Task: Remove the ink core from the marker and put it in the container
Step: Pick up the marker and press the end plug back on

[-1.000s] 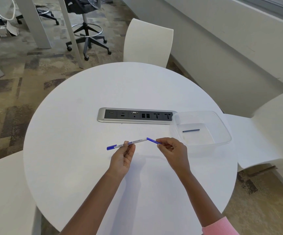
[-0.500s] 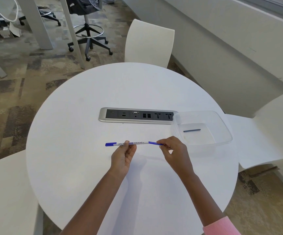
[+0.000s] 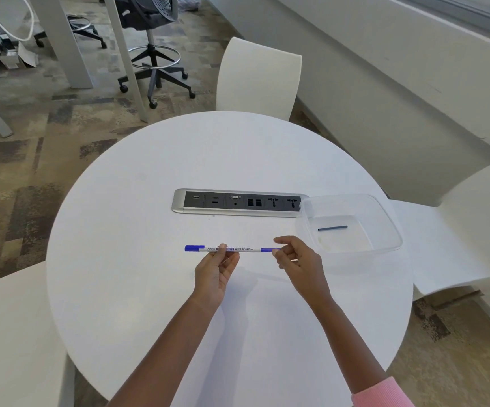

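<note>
Both hands pinch one marker (image 3: pixel 232 249) at frame centre: left hand (image 3: pixel 213 270) mid-barrel, right hand (image 3: pixel 298 261) its blue end. One dark ink core (image 3: pixel 332 228) lies in the container (image 3: pixel 385 212) at right.

Setting: office meeting area.
Table: round white table (image 3: pixel 149 289) with a built-in power and data socket panel (image 3: pixel 239 202).
Seating: white shell chair (image 3: pixel 260 80); wheeled task chair (image 3: pixel 152 39).
Floor: patterned carpet tiles (image 3: pixel 32 177).
</note>
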Motion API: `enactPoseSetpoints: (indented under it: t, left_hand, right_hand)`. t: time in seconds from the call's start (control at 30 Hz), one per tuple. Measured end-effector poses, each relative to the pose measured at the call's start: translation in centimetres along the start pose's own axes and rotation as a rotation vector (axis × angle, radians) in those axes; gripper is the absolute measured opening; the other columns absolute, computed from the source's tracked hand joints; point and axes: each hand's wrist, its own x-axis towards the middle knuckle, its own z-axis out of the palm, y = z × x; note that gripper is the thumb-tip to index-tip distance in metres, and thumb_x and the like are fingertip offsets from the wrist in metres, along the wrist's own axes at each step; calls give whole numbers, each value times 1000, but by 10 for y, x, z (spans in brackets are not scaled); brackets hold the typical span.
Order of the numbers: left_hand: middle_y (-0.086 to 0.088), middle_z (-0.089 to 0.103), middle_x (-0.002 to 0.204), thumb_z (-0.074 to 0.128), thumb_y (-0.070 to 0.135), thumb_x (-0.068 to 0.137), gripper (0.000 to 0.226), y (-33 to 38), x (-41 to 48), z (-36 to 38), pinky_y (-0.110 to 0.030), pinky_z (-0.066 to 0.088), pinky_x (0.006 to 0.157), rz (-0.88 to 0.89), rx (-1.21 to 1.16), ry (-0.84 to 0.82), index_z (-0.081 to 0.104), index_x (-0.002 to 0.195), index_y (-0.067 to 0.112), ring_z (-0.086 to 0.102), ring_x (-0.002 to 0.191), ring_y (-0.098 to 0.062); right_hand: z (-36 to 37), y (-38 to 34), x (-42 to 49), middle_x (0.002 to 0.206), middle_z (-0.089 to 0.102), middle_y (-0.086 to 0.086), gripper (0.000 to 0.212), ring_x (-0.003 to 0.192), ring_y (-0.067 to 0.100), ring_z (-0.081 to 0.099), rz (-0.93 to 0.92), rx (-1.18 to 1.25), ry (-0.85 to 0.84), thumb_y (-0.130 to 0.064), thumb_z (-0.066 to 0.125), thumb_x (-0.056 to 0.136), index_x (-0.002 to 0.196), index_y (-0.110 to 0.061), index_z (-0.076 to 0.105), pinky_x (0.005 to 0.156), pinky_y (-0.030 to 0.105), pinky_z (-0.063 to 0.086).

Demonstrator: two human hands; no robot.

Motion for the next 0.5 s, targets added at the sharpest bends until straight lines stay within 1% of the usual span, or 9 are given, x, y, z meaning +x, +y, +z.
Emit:
enactPoseSetpoints:
  t: [0.03, 0.07, 0.13, 0.2, 0.3, 0.4, 0.43, 0.5]
  left_hand:
    - [-4, 68, 50, 54, 3, 90, 12, 0, 0, 0, -23, 58, 58, -3, -5, 1, 59, 80, 0, 67, 48, -11]
    - [-4, 68, 50, 54, 4, 90, 12, 0, 0, -1, -24, 58, 60, -6, -7, 2, 59, 80, 0, 67, 48, -11]
    - [-3, 68, 50, 53, 4, 90, 12, 0, 0, 0, -29, 58, 73, -8, 1, 4, 59, 80, 0, 67, 48, -11]
    - [-3, 68, 50, 53, 4, 90, 13, 0, -1, 1, -33, 49, 85, -7, 11, 4, 59, 80, 1, 67, 49, -10]
    - [-3, 68, 50, 53, 4, 90, 13, -1, -3, 2, -35, 46, 88, -9, 14, 4, 59, 80, 1, 67, 49, -10]
    - [-4, 69, 53, 53, 5, 90, 13, 0, -2, 2, -34, 51, 87, -12, 15, -1, 60, 80, 1, 68, 49, -11]
    - [-5, 68, 56, 53, 5, 90, 13, 0, -2, 2, -34, 54, 85, -10, 14, -4, 60, 80, 1, 68, 49, -11]
    - [-5, 68, 55, 53, 5, 91, 14, 1, -3, 2, -34, 54, 85, -8, 11, -6, 59, 79, 1, 67, 49, -10]
  right_hand:
    - [0, 0, 0, 72, 59, -1, 16, 67, 11, 57, -1, -2, -6, -7, 58, 84, 93, -20, 61, 66, 20, 50]
    - [1, 0, -1, 73, 59, -1, 18, 67, 10, 57, 1, -6, -11, -4, 58, 84, 91, -20, 60, 64, 16, 50]
    - [2, 1, -1, 72, 60, -3, 19, 60, 3, 56, 14, 0, -15, 0, 55, 83, 88, -17, 62, 58, 8, 48]
    - [4, 1, -1, 68, 61, -3, 17, 55, -1, 55, 31, 24, -18, 0, 54, 84, 84, -14, 64, 56, 6, 46]
    - [6, 1, -1, 64, 61, -3, 14, 53, -1, 54, 44, 53, -27, -8, 55, 87, 79, -14, 64, 60, 14, 48]
    - [7, 0, -2, 65, 61, -3, 9, 57, 1, 56, 43, 38, -19, -14, 55, 88, 83, -17, 62, 65, 23, 51]
    - [7, -1, -2, 66, 61, -3, 7, 60, 4, 56, 34, 27, -16, -14, 56, 87, 86, -18, 61, 66, 24, 51]
    - [6, -1, -3, 68, 60, -4, 11, 64, 6, 57, 13, 2, -8, -10, 58, 86, 90, -20, 60, 67, 22, 51]
